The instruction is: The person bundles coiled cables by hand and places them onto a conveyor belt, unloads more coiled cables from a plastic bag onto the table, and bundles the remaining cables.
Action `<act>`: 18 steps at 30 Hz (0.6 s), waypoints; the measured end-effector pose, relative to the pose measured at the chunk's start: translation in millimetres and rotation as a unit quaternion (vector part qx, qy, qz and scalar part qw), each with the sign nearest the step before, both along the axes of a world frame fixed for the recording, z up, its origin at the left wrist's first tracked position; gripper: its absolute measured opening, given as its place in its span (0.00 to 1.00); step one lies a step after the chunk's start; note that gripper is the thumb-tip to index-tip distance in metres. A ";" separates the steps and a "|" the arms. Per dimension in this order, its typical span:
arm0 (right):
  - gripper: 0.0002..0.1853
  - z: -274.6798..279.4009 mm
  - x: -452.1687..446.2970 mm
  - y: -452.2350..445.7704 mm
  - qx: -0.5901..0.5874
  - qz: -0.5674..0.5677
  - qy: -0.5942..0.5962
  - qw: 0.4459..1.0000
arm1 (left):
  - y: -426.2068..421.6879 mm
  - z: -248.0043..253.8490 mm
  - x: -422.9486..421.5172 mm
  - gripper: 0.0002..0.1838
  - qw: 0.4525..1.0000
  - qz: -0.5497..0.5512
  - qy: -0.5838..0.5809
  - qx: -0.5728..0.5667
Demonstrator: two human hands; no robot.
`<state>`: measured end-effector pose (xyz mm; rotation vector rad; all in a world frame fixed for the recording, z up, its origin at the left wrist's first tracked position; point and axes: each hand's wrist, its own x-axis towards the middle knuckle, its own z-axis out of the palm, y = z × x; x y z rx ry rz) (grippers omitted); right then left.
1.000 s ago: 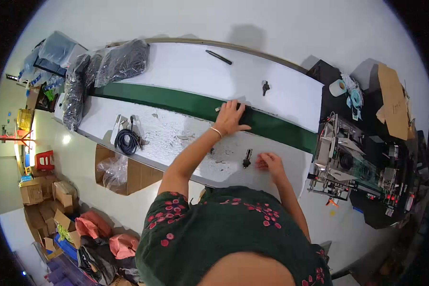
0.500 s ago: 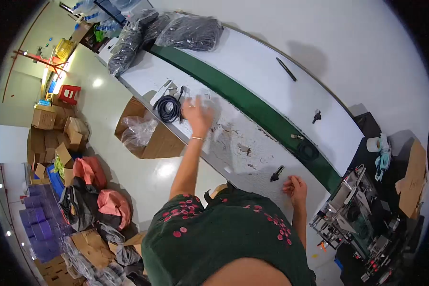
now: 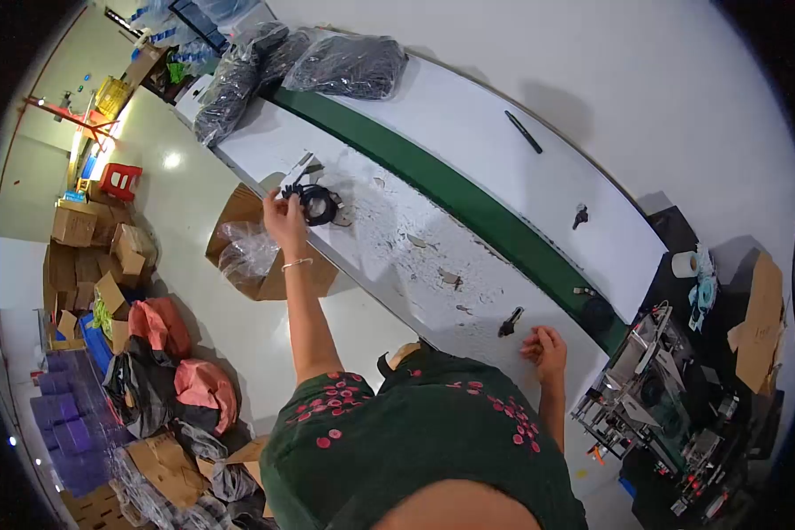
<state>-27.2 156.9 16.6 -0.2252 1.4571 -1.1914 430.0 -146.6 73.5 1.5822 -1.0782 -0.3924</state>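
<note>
"What's furthest left?"
"The left hand (image 3: 284, 219), at the near edge of the white bench (image 3: 367, 256), fingers drawn narrow beside a coil of black cable (image 3: 320, 207). They seem to touch it, but at this size I can't tell whether they grip."
"And further right?"
"A small black tool (image 3: 510, 323) on the bench, then the right hand (image 3: 547, 349) just beside it, fingers loosely bent, slightly apart."
"Beyond?"
"Another dark coil (image 3: 597, 313), on the green strip (image 3: 406, 157)."
</note>
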 end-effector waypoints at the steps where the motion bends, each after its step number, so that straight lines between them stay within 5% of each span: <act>1: 0.11 8.3 3.4 -2.1 0.009 -0.004 0.008 1.000 | 5.7 12.7 0.7 0.17 1.000 0.002 -0.001 0.001; 3: 0.12 17.8 9.0 -8.7 0.027 -0.009 0.025 0.999 | 18.4 39.4 0.3 0.15 0.944 -0.066 0.315 -0.076; 5: 0.11 11.2 6.5 -16.9 0.002 0.023 0.048 0.999 | 31.1 66.3 -8.1 0.16 0.901 -0.091 0.421 -0.050; 8: 0.10 3.6 -8.2 -27.6 -0.071 0.086 0.123 0.986 | 49.7 85.2 -40.3 0.17 0.864 -0.186 0.468 -0.004; 11: 0.08 86.2 21.1 -78.9 -0.120 0.101 0.201 0.967 | 64.9 84.6 -90.0 0.19 0.822 -0.263 0.503 0.048; 13: 0.08 120.3 37.7 -109.2 -0.234 0.109 0.232 0.938 | 73.1 80.5 -124.3 0.22 0.740 -0.380 0.543 0.112; 15: 0.13 154.9 43.0 -126.3 -0.256 0.176 0.328 0.892 | 87.4 79.5 -162.1 0.24 0.711 -0.427 0.538 0.149; 18: 0.16 183.4 52.9 -152.7 -0.389 0.165 0.530 0.736 | 101.3 77.3 -199.4 0.26 0.636 -0.510 0.543 0.204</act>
